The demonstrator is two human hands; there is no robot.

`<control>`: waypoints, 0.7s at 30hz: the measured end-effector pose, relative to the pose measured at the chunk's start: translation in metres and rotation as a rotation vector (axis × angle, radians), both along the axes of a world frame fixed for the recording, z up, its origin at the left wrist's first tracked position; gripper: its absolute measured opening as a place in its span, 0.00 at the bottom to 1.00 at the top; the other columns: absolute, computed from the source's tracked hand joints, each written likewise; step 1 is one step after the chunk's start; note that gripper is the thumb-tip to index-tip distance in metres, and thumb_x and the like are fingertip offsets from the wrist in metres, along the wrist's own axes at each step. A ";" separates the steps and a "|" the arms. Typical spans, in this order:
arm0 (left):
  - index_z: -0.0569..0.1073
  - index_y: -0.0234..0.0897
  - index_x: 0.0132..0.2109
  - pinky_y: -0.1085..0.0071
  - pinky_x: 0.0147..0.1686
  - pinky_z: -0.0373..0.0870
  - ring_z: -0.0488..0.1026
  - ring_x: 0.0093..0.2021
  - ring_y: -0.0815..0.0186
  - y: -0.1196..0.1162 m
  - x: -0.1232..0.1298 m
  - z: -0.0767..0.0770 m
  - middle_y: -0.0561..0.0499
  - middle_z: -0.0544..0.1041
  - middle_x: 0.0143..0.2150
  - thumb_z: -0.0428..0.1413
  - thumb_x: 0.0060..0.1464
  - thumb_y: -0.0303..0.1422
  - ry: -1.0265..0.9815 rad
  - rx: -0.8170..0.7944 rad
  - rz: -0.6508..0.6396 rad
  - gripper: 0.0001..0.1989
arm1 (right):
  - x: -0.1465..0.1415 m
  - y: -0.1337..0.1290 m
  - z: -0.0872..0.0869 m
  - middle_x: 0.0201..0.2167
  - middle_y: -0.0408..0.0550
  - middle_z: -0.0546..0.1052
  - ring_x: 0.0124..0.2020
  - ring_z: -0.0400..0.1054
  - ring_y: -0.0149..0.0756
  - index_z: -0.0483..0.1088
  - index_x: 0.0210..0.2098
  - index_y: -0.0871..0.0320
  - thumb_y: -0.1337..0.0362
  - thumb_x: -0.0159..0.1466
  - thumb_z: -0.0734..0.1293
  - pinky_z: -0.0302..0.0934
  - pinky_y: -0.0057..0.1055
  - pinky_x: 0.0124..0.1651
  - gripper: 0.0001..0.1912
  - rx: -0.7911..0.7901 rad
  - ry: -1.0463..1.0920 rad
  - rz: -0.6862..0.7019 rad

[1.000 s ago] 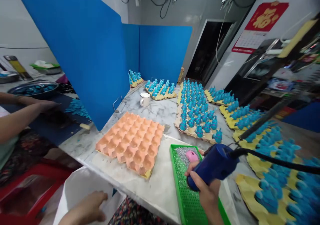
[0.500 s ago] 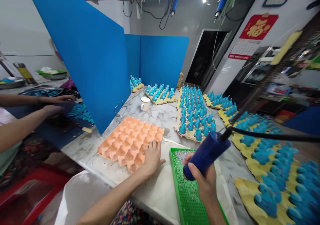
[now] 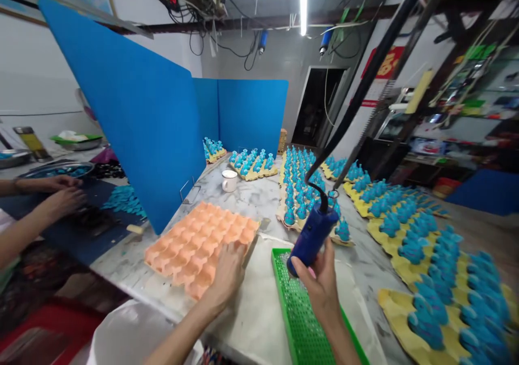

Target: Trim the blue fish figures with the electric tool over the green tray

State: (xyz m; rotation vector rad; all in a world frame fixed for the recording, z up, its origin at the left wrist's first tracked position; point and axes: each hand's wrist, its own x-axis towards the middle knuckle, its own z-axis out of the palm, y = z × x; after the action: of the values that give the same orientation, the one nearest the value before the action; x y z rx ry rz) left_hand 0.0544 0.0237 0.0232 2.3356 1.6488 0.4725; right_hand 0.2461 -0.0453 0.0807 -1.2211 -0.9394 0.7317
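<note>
**Left hand (image 3: 227,273) flat on orange pulp egg tray (image 3: 198,246), right hand (image 3: 320,284) clenched around blue corded hand tool (image 3: 312,240).**
We see the left palm open, egg tray at our 7 o'clock, tool above green perforated tray (image 3: 298,311). Risk: a wide swing could drag black cable (image 3: 357,94) into blue figurines (image 3: 413,251) at 3 o'clock, toppling them.

The egg tray (image 3: 198,249) is pale orange, its cups in a regular grid, and the tray (image 3: 300,311) beside it is bright green, punched all over with small holes. The tool (image 3: 312,243) is dark blue, its cable (image 3: 365,84) black. Bright blue figures (image 3: 424,313) sit in rows on yellow trays (image 3: 385,300). The table top (image 3: 251,203) is white marble veined with grey, the mug (image 3: 229,181) white, the tall boards (image 3: 133,111) flat bright blue, the wall hanging (image 3: 383,62) red with gold
</note>
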 end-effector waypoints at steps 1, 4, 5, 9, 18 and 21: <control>0.69 0.36 0.52 0.62 0.48 0.59 0.62 0.49 0.57 -0.003 -0.003 -0.002 0.42 0.68 0.49 0.45 0.44 0.17 0.007 0.005 -0.002 0.27 | 0.001 0.001 -0.001 0.47 0.52 0.74 0.46 0.71 0.44 0.41 0.66 0.50 0.54 0.51 0.72 0.63 0.40 0.50 0.52 -0.007 0.005 -0.009; 0.67 0.38 0.55 0.62 0.49 0.59 0.63 0.51 0.57 -0.013 -0.010 -0.013 0.43 0.69 0.53 0.44 0.45 0.17 0.026 0.018 0.025 0.29 | 0.002 0.001 -0.004 0.50 0.52 0.73 0.47 0.70 0.43 0.41 0.66 0.49 0.54 0.52 0.72 0.62 0.40 0.51 0.51 -0.007 0.014 -0.001; 0.65 0.37 0.57 0.61 0.51 0.58 0.62 0.53 0.56 -0.016 -0.010 -0.017 0.42 0.68 0.55 0.45 0.46 0.18 0.040 0.003 0.039 0.30 | 0.002 0.001 -0.004 0.50 0.52 0.73 0.47 0.70 0.43 0.41 0.66 0.49 0.55 0.52 0.72 0.62 0.40 0.51 0.50 -0.002 0.011 0.007; 0.54 0.28 0.65 0.55 0.57 0.52 0.56 0.61 0.48 -0.019 -0.007 -0.028 0.35 0.62 0.61 0.50 0.49 0.26 0.102 -0.049 0.114 0.34 | 0.005 0.003 -0.007 0.46 0.51 0.75 0.44 0.70 0.42 0.43 0.66 0.51 0.56 0.51 0.73 0.64 0.39 0.48 0.51 0.012 -0.021 0.004; 0.65 0.28 0.56 0.61 0.47 0.61 0.68 0.47 0.53 -0.013 -0.018 -0.003 0.38 0.75 0.45 0.43 0.54 0.26 0.088 0.083 0.054 0.22 | -0.001 0.000 0.000 0.49 0.50 0.73 0.45 0.69 0.41 0.39 0.67 0.50 0.61 0.54 0.72 0.62 0.38 0.50 0.50 0.063 0.023 0.047; 0.65 0.29 0.55 0.60 0.43 0.62 0.68 0.45 0.50 -0.010 -0.032 0.014 0.39 0.76 0.43 0.46 0.52 0.28 0.047 0.122 -0.010 0.23 | 0.006 0.002 0.002 0.52 0.47 0.72 0.50 0.67 0.42 0.44 0.66 0.48 0.65 0.52 0.71 0.60 0.37 0.52 0.48 0.110 0.063 0.089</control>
State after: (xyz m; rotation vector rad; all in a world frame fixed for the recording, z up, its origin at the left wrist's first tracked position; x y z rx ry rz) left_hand 0.0224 0.0140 0.0377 2.4590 1.6722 0.5337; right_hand 0.2518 -0.0435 0.0829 -1.0596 -0.9745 0.7748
